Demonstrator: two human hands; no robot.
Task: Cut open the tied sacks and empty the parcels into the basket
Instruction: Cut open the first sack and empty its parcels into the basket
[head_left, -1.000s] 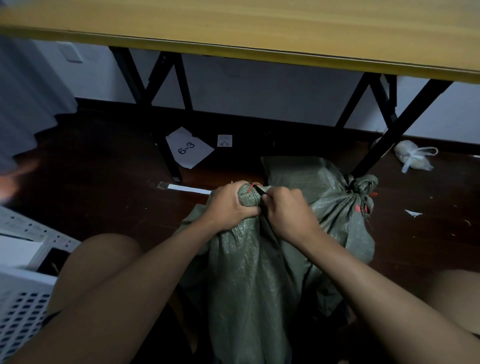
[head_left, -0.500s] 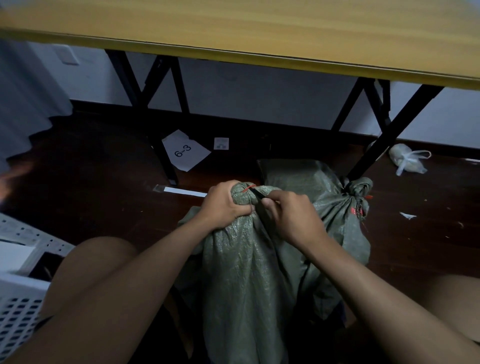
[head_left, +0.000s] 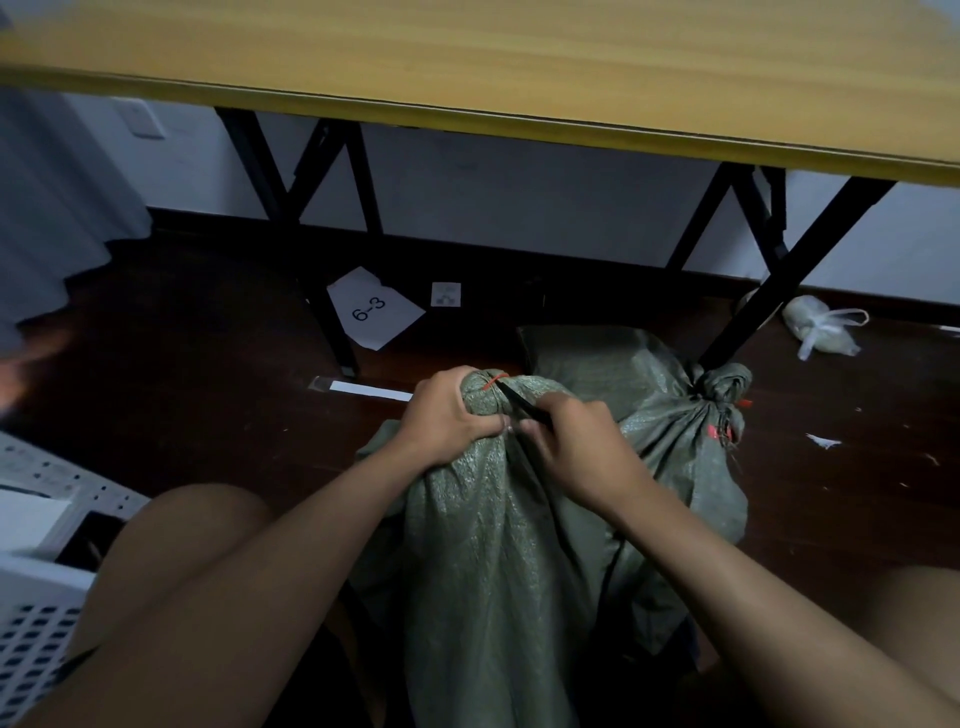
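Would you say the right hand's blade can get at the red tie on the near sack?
Probably yes: the left hand grips the neck below the red tie, leaving it exposed, and the right hand's blade tip already meets it.

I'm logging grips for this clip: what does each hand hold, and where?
Left hand grips the near sack at its bunched, tied neck. Right hand holds a dark blade by its handle end, tip at the red tie.
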